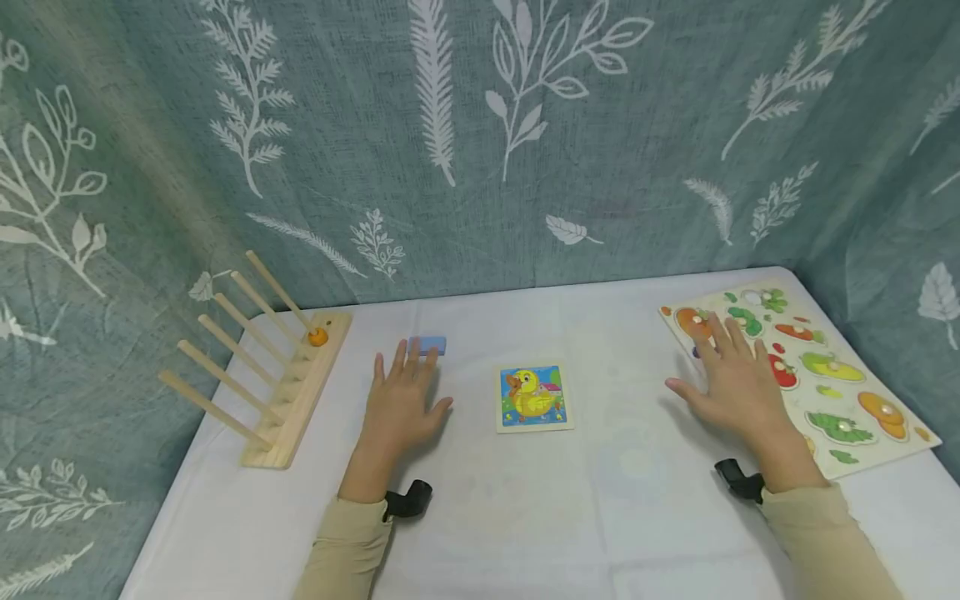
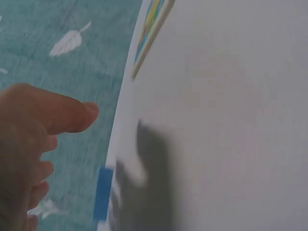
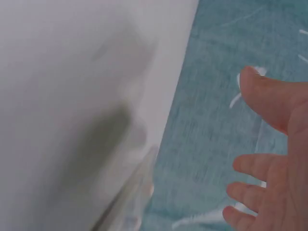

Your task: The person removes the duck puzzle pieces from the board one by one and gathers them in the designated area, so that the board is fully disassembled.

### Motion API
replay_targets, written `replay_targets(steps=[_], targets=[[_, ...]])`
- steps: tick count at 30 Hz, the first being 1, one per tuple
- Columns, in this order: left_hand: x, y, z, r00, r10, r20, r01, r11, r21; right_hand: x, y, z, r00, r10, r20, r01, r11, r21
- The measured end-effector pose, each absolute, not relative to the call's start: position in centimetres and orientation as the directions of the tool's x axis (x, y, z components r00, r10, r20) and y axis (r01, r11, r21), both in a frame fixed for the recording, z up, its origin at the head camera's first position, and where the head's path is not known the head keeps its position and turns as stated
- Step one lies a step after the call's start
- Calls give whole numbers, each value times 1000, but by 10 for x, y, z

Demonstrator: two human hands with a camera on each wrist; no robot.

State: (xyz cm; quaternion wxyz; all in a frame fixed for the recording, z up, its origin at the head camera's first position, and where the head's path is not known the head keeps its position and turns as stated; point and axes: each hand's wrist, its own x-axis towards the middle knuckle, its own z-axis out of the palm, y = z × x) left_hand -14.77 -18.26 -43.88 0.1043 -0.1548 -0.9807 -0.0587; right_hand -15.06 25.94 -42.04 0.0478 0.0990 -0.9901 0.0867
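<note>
My left hand [image 1: 401, 408] hovers over the table's left half, fingers spread and holding nothing. Just past its fingertips lies a small blue block [image 1: 429, 345], partly hidden by them; the left wrist view shows this blue block [image 2: 103, 194] beyond the fingers. My right hand [image 1: 738, 385], also spread and holding nothing, hangs over the left side of a vegetable peg puzzle board [image 1: 817, 439] and covers some of its pieces. Between the hands a square duck picture puzzle [image 1: 534, 396] lies flat. In the right wrist view the board's edge [image 3: 130, 197] runs below the hand.
At the left stands a wooden rack [image 1: 300, 392] with several slanting pegs, and a small orange piece [image 1: 318, 337] at the base of its far peg. A white cloth [image 1: 525, 517] covers the table. A green leaf-patterned curtain [image 1: 480, 208] hangs behind and at both sides.
</note>
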Motion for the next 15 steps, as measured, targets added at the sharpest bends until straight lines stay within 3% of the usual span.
replay_targets(steps=[8, 15], targets=[[-163, -140, -452, -899, 402, 175, 438, 835, 333, -167, 212, -432, -943, -302, 143, -333, 877, -345], [-171, -116, -466, -891, 435, 131, 427, 705, 567, -170, 162, -437, -910, -401, 105, -384, 721, -577]])
